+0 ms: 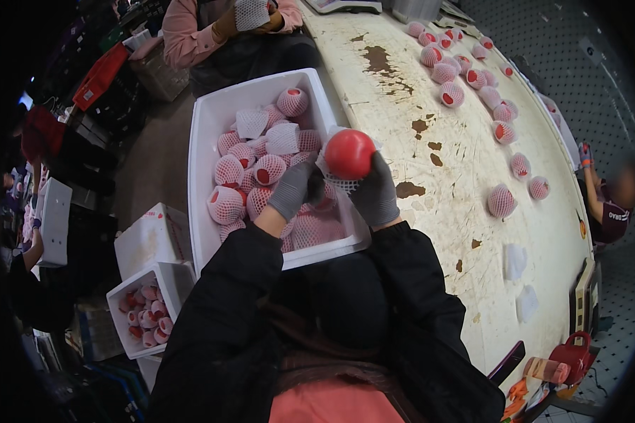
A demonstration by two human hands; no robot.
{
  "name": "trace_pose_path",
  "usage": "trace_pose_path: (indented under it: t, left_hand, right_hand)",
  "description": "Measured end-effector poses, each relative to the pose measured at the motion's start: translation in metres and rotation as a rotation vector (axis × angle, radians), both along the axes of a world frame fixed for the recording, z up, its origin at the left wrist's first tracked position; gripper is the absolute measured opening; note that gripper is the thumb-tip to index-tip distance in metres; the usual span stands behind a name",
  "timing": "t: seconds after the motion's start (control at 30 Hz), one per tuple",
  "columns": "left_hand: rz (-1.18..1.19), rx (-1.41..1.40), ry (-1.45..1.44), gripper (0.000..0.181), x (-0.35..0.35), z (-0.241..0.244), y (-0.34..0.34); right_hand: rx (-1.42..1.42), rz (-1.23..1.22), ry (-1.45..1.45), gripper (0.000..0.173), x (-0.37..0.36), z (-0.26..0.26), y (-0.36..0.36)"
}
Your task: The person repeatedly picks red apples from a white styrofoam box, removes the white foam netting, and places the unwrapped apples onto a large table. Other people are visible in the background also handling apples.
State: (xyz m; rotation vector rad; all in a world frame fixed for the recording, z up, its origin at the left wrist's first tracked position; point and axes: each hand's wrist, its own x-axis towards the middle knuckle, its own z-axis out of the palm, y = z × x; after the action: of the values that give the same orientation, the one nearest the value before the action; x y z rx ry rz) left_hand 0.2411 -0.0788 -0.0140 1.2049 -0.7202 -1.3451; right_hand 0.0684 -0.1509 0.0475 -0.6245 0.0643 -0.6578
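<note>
My right hand [374,193], in a grey knit glove, holds a round, shiny red fruit [349,154] at the right rim of a white foam box. A white foam net [344,183] wraps the fruit's underside and sides; its top is bare. My left hand [296,186], also gloved, is at the net's left edge with its fingers bent, and its fingertips are partly hidden. Below and to the left, the white foam box [201,158] holds several red fruits in foam nets [270,169]. Two loose folded nets [252,123] lie on top of them.
On the worn white table [402,227], netted fruits [502,201] line the right side beside flat nets [515,261]. A smaller fruit-filled box [164,275] stands left. A person in pink sleeves [185,42] sits opposite; another person [608,206] is right. A phone [508,362] lies lower right.
</note>
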Motion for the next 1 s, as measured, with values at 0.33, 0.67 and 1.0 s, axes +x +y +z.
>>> trace_pose_path:
  t: [0.33, 0.67, 1.0]
  left_hand:
    - [-0.046, -0.342, -0.803, 0.033, -0.016, -0.004, 0.004]
    - [0.443, -0.792, -1.065, 0.029, -0.057, 0.039, 0.023]
    - [0.55, -0.254, -0.921, 0.043, 0.023, 0.018, 0.007]
  right_hand:
    - [0.088, 0.077, 0.113, 0.06, 0.008, -0.006, 0.005]
    - [-0.658, -0.578, 0.409, 0.041, 0.011, -0.009, 0.01]
    - [0.594, -0.418, -0.108, 0.069, -0.022, -0.027, -0.049]
